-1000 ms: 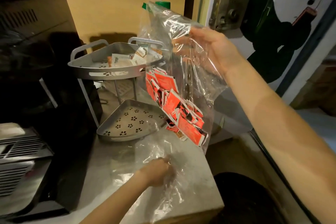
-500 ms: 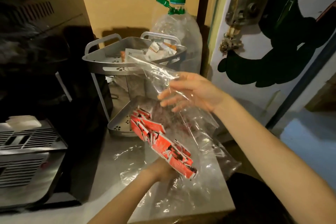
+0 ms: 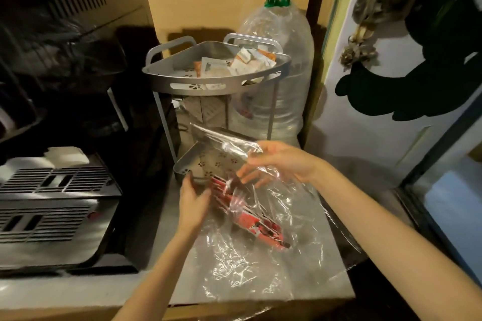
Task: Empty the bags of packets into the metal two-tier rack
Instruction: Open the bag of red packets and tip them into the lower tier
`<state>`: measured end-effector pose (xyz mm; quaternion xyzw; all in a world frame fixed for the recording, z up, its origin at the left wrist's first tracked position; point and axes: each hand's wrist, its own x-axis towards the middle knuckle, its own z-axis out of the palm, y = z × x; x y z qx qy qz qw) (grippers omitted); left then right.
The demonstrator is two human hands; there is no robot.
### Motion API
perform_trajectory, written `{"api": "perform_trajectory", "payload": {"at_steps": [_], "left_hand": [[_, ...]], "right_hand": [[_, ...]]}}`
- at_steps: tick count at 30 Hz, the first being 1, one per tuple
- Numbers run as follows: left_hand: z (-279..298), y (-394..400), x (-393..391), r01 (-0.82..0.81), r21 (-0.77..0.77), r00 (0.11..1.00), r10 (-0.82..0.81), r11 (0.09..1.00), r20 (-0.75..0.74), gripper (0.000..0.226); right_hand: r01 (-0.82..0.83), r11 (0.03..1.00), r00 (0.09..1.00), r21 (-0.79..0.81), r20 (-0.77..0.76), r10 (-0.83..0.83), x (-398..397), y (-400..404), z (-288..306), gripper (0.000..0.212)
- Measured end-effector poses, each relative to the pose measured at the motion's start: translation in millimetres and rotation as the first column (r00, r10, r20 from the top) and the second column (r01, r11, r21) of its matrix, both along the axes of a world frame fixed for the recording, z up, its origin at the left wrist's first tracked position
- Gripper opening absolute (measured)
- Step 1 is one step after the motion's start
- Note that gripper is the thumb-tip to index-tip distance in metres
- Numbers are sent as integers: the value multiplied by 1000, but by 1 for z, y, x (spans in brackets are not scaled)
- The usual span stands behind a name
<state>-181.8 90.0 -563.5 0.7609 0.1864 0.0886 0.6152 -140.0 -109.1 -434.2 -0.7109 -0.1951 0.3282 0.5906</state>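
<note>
A metal two-tier rack (image 3: 167, 80) stands at the back of the counter. Its upper tier holds white and orange packets (image 3: 243, 60); its perforated lower tier (image 3: 206, 163) shows bare metal. A clear plastic bag (image 3: 276, 206) with red packets (image 3: 257, 225) inside lies on the counter, its mouth raised over the lower tier. My right hand (image 3: 281, 161) grips the bag's upper edge through the film. My left hand (image 3: 193, 199) lies against the bag's left side by the front rim of the lower tier; whether it grips is unclear.
A big clear water bottle with a green cap (image 3: 279, 41) stands behind the rack on the right. A black machine with a metal drip grille (image 3: 52, 190) fills the left. More crumpled clear plastic (image 3: 234, 266) lies on the grey counter. A door is at right.
My right hand lowered the bag from high in front of the rack down to the counter by the lower tier. My left hand moved up from the crumpled plastic to the bag's side.
</note>
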Motion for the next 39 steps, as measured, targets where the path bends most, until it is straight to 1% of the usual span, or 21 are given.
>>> {"api": "perform_trajectory", "payload": {"at_steps": [2,5,7,10,13,14,16,19,21,23,25,26,28,32,36,39], "left_hand": [[19,9,7,62,12,996,-62,998,62,80],[44,13,16,194,-48,975,-187,980,115,78],[54,13,19,249,-86,965,-241,965,101,81],[62,14,23,221,-79,972,-213,972,104,72],[68,15,25,198,-83,977,-191,977,92,84],[70,15,25,204,-81,976,-196,976,91,81],[77,15,25,230,-60,966,-220,971,134,61],[90,14,29,246,-37,947,-232,969,221,28],[99,14,32,239,-36,940,-223,970,257,14],[105,15,35,225,-34,937,-206,974,283,12],[109,17,37,226,-33,933,-206,974,296,11],[112,17,37,237,-42,927,-213,971,309,10],[115,16,39,260,-57,914,-227,964,336,12],[118,15,43,279,-58,906,-243,959,346,12],[118,14,45,282,-81,911,-241,956,335,8],[115,15,45,287,-91,914,-244,954,324,10]], "right_hand": [[-43,996,999,-79,18,45,3,-3,-7,6],[-58,990,998,-129,31,63,7,-10,-12,7],[-62,978,992,-197,95,82,10,-14,-10,16],[-38,967,986,-253,148,77,12,-17,-1,29],[-4,964,990,-267,137,42,13,-17,10,29],[9,962,992,-271,122,25,12,-15,14,30],[52,945,993,-323,120,-14,14,-11,19,32],[90,918,986,-387,166,-27,18,-8,21,34],[116,914,973,-389,228,-27,20,-8,22,28],[164,925,957,-343,283,-65,23,-10,23,25],[197,948,949,-251,292,-119,28,-14,27,34],[199,952,945,-232,301,-124,30,-15,30,37],[185,952,941,-244,324,-99,33,-18,37,34],[171,935,924,-309,380,-43,34,-17,48,21],[161,912,896,-378,443,26,34,-10,53,25],[148,915,891,-376,452,41,36,-2,50,24]]}}
